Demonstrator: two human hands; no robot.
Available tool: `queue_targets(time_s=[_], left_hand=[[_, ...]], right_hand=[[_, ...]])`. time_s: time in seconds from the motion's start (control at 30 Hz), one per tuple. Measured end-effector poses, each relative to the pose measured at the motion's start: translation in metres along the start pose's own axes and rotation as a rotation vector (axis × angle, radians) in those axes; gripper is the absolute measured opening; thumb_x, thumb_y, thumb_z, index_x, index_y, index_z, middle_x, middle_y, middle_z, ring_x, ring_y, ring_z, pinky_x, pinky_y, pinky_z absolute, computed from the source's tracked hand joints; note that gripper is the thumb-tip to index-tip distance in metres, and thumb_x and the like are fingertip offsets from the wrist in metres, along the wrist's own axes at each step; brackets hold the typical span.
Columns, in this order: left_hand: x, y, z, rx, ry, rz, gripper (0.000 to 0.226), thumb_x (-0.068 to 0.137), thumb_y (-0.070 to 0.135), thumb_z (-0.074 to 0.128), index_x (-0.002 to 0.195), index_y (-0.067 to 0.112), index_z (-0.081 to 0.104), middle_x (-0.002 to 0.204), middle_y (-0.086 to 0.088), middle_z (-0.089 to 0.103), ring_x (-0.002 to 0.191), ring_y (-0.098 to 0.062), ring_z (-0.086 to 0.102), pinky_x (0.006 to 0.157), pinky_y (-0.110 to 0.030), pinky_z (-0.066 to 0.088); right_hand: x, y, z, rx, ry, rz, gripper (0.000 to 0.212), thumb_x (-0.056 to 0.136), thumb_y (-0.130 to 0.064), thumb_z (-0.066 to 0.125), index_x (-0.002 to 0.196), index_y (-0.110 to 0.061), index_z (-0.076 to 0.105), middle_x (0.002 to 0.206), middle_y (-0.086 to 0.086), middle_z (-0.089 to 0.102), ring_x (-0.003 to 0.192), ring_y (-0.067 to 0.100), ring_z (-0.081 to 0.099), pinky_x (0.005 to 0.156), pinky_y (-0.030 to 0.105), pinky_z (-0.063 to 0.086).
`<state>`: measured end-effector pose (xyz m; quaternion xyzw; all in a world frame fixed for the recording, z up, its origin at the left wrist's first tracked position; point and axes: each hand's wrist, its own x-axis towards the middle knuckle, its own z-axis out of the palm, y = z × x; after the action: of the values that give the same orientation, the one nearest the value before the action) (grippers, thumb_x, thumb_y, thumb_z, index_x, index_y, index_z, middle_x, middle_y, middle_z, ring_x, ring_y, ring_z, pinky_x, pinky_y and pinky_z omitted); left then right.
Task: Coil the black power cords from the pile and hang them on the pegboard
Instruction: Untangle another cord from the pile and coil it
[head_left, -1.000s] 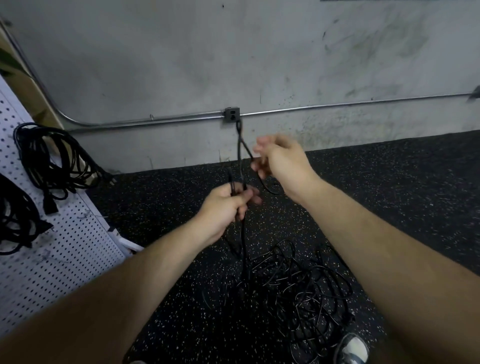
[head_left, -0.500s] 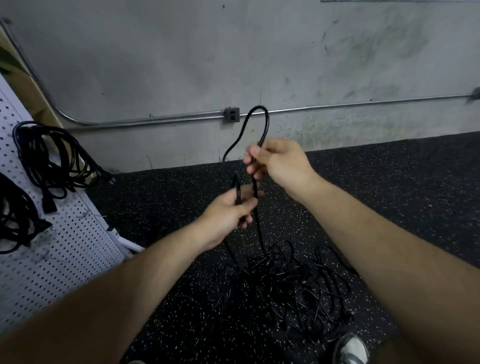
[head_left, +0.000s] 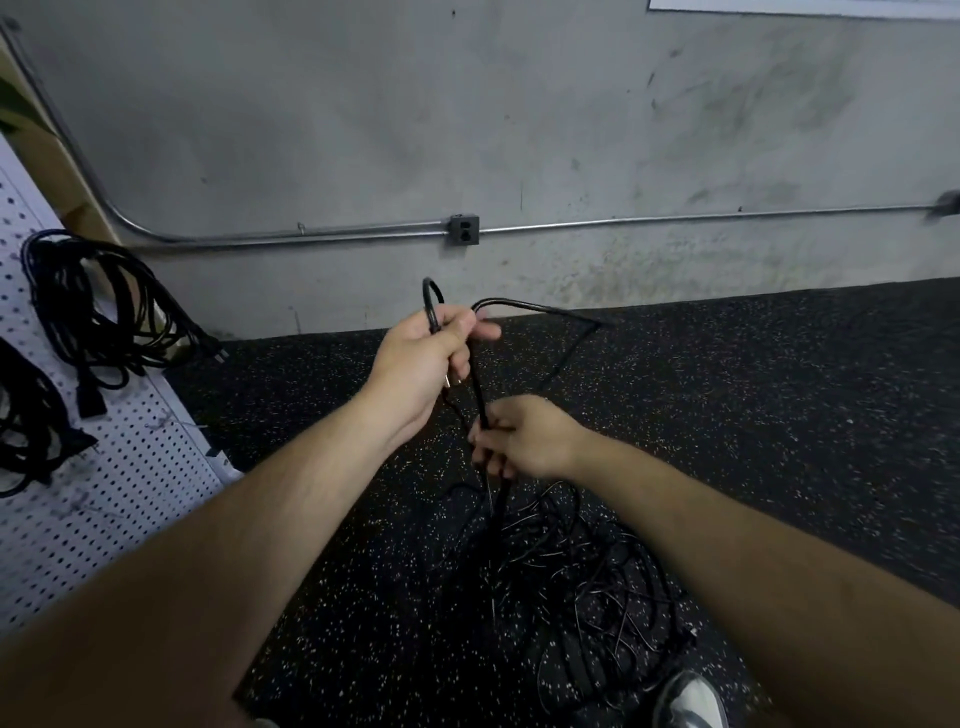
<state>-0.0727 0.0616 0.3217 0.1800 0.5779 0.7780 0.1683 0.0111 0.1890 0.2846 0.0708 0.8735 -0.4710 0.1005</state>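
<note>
My left hand (head_left: 428, 358) grips a black power cord (head_left: 477, 382), and short loops of it stick out above my fist. One strand runs down from there into my right hand (head_left: 524, 436), which holds the cord lower and closer to me. A second strand swings out to the right over the floor. Below my hands, the tangled pile of black cords (head_left: 566, 587) lies on the floor. On the left, the white pegboard (head_left: 104, 499) carries two coiled cords (head_left: 93, 306), the nearer one partly cut off by the frame edge.
The floor is black speckled rubber (head_left: 779, 415). Behind it stands a grey concrete wall with a metal conduit and an outlet box (head_left: 464, 228). A shoe tip (head_left: 691, 699) shows at the bottom right, beside the pile.
My left hand has risen and now holds the loops up high. My right hand has dropped below it, sliding down the cord toward the pile.
</note>
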Motion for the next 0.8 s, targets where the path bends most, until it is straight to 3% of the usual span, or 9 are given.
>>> queue_targets(time_s=[0.07,0.13,0.23,0.33,0.43,0.53,0.6,0.7,0.8], left_hand=[[-0.002,-0.002,-0.006,0.017,-0.004,-0.031,0.017,0.103,0.010,0.055,0.109,0.013,0.070,0.106,-0.005,0.077,0.053,-0.006,0.045,0.055,-0.019,0.042],[-0.009,-0.015,-0.013,0.138,-0.049,-0.100,0.018,0.102,0.015,0.057,0.112,0.020,0.072,0.101,0.002,0.076,0.059,-0.007,0.049,0.058,-0.022,0.045],[-0.026,-0.039,-0.011,0.286,-0.208,-0.226,0.020,0.103,0.017,0.056,0.118,0.017,0.070,0.109,0.002,0.077,0.061,-0.006,0.052,0.057,-0.022,0.044],[-0.029,-0.044,-0.001,0.346,-0.194,-0.182,0.016,0.102,0.013,0.057,0.109,0.008,0.070,0.094,-0.004,0.077,0.056,-0.008,0.049,0.053,-0.022,0.041],[-0.018,-0.033,-0.002,0.224,-0.098,-0.106,0.015,0.103,0.011,0.056,0.098,0.008,0.070,0.080,-0.004,0.073,0.054,-0.008,0.045,0.054,-0.023,0.039],[-0.008,-0.017,-0.003,0.053,-0.062,-0.078,0.019,0.104,0.011,0.052,0.099,0.005,0.069,0.077,-0.003,0.069,0.052,-0.007,0.043,0.054,-0.023,0.039],[-0.006,-0.010,0.001,-0.018,-0.087,-0.084,0.019,0.104,0.011,0.053,0.101,0.003,0.070,0.079,-0.004,0.070,0.052,-0.006,0.042,0.053,-0.021,0.040],[-0.005,-0.003,0.002,-0.046,-0.097,-0.058,0.020,0.105,0.013,0.052,0.107,0.003,0.069,0.095,-0.011,0.074,0.053,-0.006,0.042,0.054,-0.020,0.041],[-0.003,-0.007,-0.007,-0.009,-0.047,-0.022,0.021,0.105,0.014,0.053,0.116,0.008,0.069,0.113,-0.009,0.075,0.055,-0.006,0.044,0.056,-0.021,0.042]], right_hand=[[0.002,-0.015,-0.011,0.030,0.188,-0.055,0.013,0.104,-0.015,0.053,0.096,-0.014,0.063,0.083,0.000,0.071,0.063,0.009,0.063,0.061,0.029,0.054],[-0.002,-0.043,-0.032,0.207,0.397,-0.146,0.015,0.105,-0.017,0.054,0.095,-0.012,0.065,0.081,0.002,0.072,0.057,0.008,0.060,0.054,0.024,0.050],[-0.007,-0.081,-0.057,0.532,0.519,-0.268,0.019,0.104,-0.010,0.053,0.102,0.006,0.063,0.080,0.004,0.073,0.055,0.013,0.053,0.053,0.024,0.047],[-0.008,-0.079,-0.063,0.557,0.526,-0.280,0.027,0.105,-0.014,0.053,0.109,0.011,0.063,0.086,0.006,0.074,0.057,0.012,0.055,0.054,0.026,0.048],[-0.010,-0.052,-0.060,0.372,0.434,-0.159,0.018,0.102,-0.016,0.054,0.109,-0.004,0.065,0.100,0.011,0.074,0.058,0.011,0.058,0.054,0.029,0.048],[-0.015,-0.025,-0.034,-0.053,0.122,0.016,0.026,0.095,-0.012,0.060,0.121,-0.013,0.057,0.099,0.007,0.072,0.058,0.009,0.062,0.050,0.024,0.050],[-0.013,-0.013,-0.009,-0.111,-0.053,0.051,0.038,0.096,-0.016,0.065,0.131,-0.016,0.050,0.100,0.001,0.068,0.059,0.002,0.064,0.051,0.022,0.051],[0.000,-0.006,0.004,-0.014,0.107,0.019,0.017,0.104,-0.015,0.054,0.116,-0.005,0.059,0.103,0.015,0.072,0.070,0.012,0.065,0.070,0.039,0.058],[0.004,-0.019,-0.013,0.121,0.304,-0.057,0.017,0.106,-0.009,0.048,0.103,-0.002,0.063,0.094,0.016,0.073,0.065,0.013,0.067,0.065,0.034,0.058]])
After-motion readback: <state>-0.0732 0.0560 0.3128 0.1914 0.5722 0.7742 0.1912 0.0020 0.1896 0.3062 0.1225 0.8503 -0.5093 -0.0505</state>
